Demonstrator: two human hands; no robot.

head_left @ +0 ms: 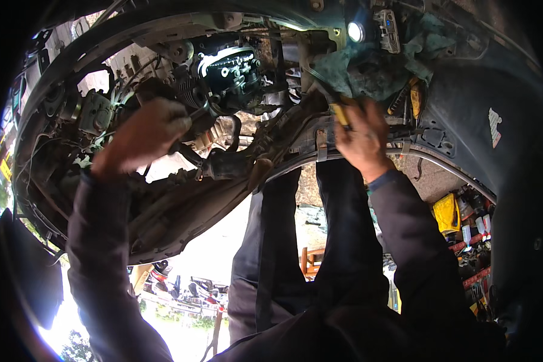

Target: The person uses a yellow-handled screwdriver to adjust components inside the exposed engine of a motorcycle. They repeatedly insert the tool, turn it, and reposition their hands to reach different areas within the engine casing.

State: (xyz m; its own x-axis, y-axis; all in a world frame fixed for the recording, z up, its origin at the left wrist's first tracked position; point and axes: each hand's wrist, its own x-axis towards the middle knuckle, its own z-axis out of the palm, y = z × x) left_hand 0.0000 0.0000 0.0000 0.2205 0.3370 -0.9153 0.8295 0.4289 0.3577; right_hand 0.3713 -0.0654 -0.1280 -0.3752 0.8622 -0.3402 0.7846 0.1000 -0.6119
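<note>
A small work light (356,31) shines at the top of the view, beside a grey plastic connector (387,30) and a crumpled teal rag (374,69) stuffed under a dark curved body panel (482,120). Lower right, a yellow container (446,212) sits next to red shelves (473,259) crowded with small bottles. Below centre, a wooden stool (311,260) stands on the pale ground, and further off several parked motorbikes (184,288) line up in bright daylight.
</note>
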